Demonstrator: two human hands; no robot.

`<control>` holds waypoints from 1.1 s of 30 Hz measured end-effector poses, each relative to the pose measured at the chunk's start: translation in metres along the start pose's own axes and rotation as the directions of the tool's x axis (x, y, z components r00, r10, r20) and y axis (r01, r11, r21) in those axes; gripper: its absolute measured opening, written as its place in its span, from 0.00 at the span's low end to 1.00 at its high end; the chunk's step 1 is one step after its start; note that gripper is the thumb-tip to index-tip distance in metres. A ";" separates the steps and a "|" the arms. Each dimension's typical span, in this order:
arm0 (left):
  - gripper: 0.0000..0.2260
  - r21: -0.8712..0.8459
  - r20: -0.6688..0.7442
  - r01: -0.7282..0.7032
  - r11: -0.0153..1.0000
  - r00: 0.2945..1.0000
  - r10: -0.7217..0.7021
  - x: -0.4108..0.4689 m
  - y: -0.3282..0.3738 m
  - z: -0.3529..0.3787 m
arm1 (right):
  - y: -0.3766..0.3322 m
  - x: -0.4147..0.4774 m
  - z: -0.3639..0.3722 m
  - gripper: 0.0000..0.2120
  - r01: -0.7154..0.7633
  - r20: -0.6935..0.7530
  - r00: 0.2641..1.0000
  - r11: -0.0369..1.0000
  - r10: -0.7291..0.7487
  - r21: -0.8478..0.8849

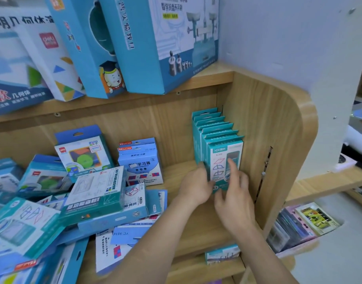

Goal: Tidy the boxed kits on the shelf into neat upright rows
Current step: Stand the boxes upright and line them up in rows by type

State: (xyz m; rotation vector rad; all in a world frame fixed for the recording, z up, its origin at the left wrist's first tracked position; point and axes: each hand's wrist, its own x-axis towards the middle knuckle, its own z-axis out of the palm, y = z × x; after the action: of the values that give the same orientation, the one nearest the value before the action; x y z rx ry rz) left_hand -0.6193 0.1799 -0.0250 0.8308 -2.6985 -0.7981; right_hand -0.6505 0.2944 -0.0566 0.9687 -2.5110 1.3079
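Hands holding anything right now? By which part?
Frontmost upright teal box: left hand grips its lower left edge; right hand only touches its front face.

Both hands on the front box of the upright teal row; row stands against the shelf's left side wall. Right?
No. The head view shows the upright teal row against the shelf's right side wall, not the left. The left hand and right hand are on its front box.

Our left hand (196, 186) and right hand (236, 197) cover the bottom of the front box (223, 152), so we cannot read it there. The pile of boxes (42, 212) runs off the left edge and looks blurry. The big boxes (165, 48) up top are cut off.
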 end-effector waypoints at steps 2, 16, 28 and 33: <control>0.22 -0.091 -0.015 0.009 0.996 1.000 -0.010 -0.003 0.001 -0.006 | -0.001 0.001 -0.004 0.38 0.019 -0.025 1.000 1.000 -0.018 0.021; 0.28 -0.281 0.064 0.058 0.958 0.997 -0.042 -0.003 0.002 0.004 | -0.012 0.006 -0.021 0.38 0.033 -0.041 0.999 0.996 -0.030 0.083; 0.12 -0.358 -0.463 -0.214 0.909 0.886 0.026 -0.094 -0.002 -0.091 | -0.074 0.003 -0.035 0.23 0.110 0.036 0.991 0.939 -0.128 0.327; 0.13 -0.403 -0.546 -0.194 0.895 0.835 -0.065 -0.152 -0.046 -0.163 | -0.145 0.004 -0.014 0.11 0.221 0.247 0.900 0.864 -0.359 0.452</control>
State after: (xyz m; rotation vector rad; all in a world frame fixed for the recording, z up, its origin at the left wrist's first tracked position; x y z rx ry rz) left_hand -0.4181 0.1636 0.0802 0.7084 -1.9213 -0.9368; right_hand -0.5676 0.2440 0.0526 1.7137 -2.1914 1.7326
